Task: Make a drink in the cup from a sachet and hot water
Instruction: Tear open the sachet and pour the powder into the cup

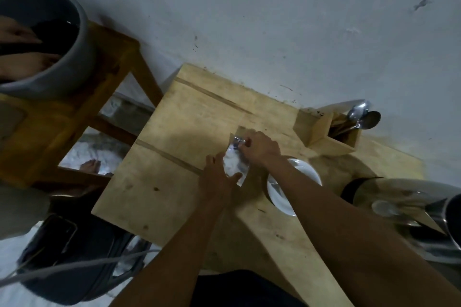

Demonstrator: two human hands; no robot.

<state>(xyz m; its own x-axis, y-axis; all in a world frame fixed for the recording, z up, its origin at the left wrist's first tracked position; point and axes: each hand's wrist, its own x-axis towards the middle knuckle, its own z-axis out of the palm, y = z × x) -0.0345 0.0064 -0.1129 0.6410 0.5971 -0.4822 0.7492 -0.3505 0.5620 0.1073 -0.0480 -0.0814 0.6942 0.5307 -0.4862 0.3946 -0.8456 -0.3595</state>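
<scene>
A silvery sachet (234,162) is held over the wooden table (174,157) by both hands. My left hand (216,177) grips its lower part. My right hand (260,148) pinches its top corner. Just to the right, under my right forearm, stands a white cup (303,169) on the table; part of it is hidden by the arm. A metal kettle (411,207) with a black band sits at the right edge.
A wooden holder (321,132) with several spoons (364,117) stands by the wall. A grey pot (57,40) rests on a wooden stool at the upper left, with another person's hands in it. A dark bag (74,252) lies on the floor to the left.
</scene>
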